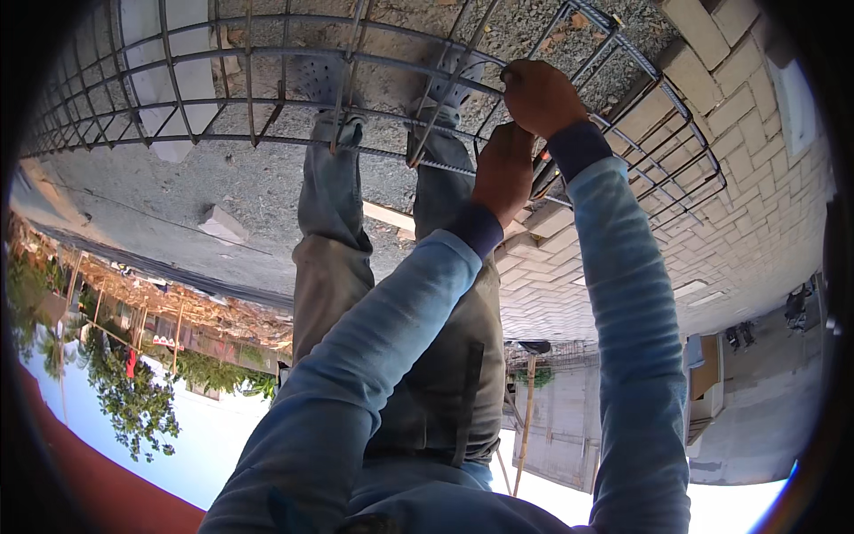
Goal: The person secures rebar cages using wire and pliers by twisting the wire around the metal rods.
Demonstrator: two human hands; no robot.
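A long cage of ribbed steel rebar [293, 103] crosses the top of the head view, with square stirrups along it. My right hand [544, 99] is closed at one of its long bars, near the cage's right end. Just below and left of it, almost touching, my left hand [505, 170] is curled against the cage; what its fingers hold is hidden. A thin, curved wire shows left of my right hand. Between my wrists, a dark object with an orange part [545, 157] shows partly; which hand holds it, if either, cannot be told.
My shoes stand on gravelly ground behind the bars. Pale interlocking paving blocks [740, 133] spread to the right, with loose blocks at their edge. A broken pale block [223, 225] lies left of my legs. A light board [387, 215] lies behind them.
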